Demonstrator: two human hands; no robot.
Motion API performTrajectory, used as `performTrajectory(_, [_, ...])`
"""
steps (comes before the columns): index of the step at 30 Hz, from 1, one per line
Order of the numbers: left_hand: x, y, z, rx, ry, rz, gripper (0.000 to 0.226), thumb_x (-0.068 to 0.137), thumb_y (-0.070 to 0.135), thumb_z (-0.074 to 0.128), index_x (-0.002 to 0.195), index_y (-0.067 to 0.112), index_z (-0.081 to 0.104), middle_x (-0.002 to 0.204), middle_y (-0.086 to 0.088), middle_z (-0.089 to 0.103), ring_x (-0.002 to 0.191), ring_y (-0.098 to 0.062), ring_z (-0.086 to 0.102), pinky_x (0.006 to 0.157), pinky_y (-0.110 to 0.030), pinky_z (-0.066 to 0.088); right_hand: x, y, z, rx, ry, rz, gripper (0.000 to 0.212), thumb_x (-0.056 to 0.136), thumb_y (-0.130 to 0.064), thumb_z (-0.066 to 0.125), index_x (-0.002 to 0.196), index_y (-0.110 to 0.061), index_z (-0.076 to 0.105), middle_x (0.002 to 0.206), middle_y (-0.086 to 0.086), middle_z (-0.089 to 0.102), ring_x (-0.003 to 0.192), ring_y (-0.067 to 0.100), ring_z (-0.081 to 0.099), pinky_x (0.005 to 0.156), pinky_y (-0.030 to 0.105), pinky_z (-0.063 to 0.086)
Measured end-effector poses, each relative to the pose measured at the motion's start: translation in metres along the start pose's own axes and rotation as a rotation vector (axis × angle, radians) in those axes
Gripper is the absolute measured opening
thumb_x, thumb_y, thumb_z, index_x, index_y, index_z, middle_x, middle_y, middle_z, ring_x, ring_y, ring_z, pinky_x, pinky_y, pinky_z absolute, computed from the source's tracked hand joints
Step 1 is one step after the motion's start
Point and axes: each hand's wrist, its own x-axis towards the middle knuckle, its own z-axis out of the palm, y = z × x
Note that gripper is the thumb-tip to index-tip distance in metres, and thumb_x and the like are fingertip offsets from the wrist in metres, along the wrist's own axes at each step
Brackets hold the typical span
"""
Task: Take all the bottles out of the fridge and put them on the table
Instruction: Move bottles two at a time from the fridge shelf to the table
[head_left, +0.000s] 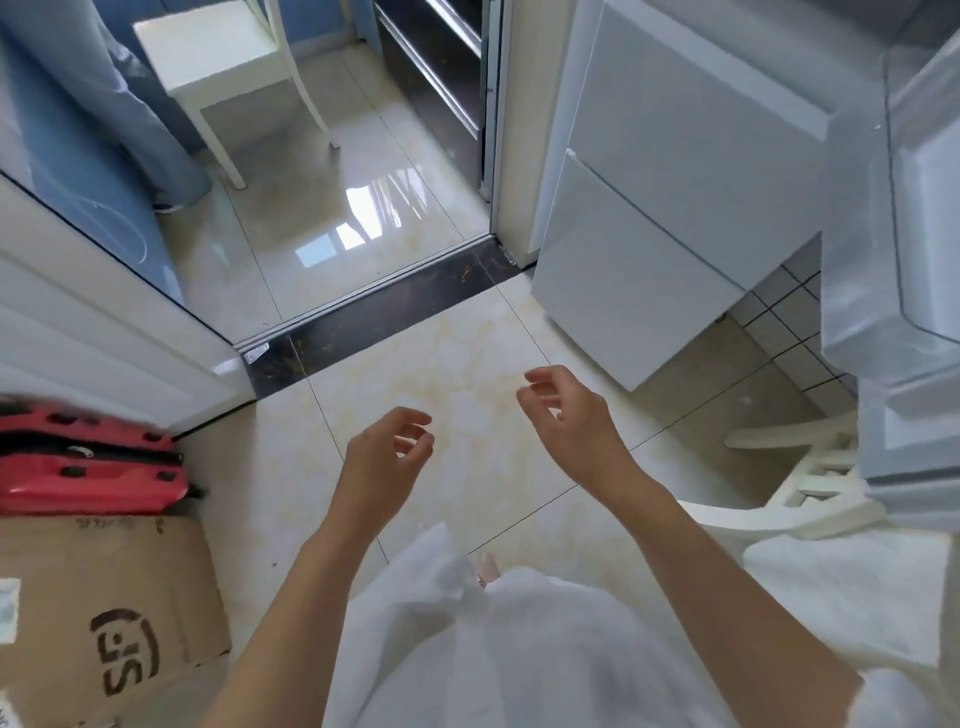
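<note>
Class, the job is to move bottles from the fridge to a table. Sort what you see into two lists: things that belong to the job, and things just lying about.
Belong to the job:
fridge, its top door open
left hand, empty
right hand, empty
No bottle shows.

Lying about:
red suitcase
cardboard box
white stool
white plastic chair

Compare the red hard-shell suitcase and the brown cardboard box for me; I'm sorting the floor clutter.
The red hard-shell suitcase is glossy and moulded; the brown cardboard box is matte, flat-topped and printed with dark lettering. The suitcase lies farther from the person, the box nearer. Both lie on the left side, cut off by the picture's edge.
</note>
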Motion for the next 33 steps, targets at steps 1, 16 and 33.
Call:
performTrajectory(1, [0.018,0.003,0.000,0.001,-0.013,0.007,0.011,0.090,0.017,0.065,0.097,0.026,0.066,0.084,0.015,0.068,0.075,0.006,0.063,0.061,-0.003,0.042,0.013,-0.001,-0.003,0.004,0.019,0.013,0.031,0.095,-0.037,0.052,0.120,-0.020,0.055,0.113,-0.011,0.062,0.102,0.004,0.058,0.076,0.006,0.038])
performTrajectory(16, [0.340,0.125,-0.025,0.058,-0.307,0.355,0.038,0.085,0.012,0.069,0.084,0.049,0.060,0.077,0.023,0.069,0.075,0.001,0.067,0.066,-0.013,0.052,0.244,-0.086,-0.057,0.151,0.386,0.136,0.027,0.093,-0.033,0.057,0.116,-0.019,0.060,0.105,-0.010,0.064,0.095,0.000,0.059,0.077,0.005,0.041])
performTrajectory(33, [0.511,0.371,0.074,-0.033,-0.436,0.693,0.016,0.090,0.012,0.062,0.098,0.025,0.065,0.086,0.008,0.072,0.084,-0.017,0.069,0.081,-0.037,0.056,0.370,-0.111,-0.257,0.241,0.847,0.111,0.029,0.094,-0.031,0.056,0.117,-0.013,0.060,0.110,0.002,0.069,0.102,0.014,0.064,0.092,0.029,0.050])
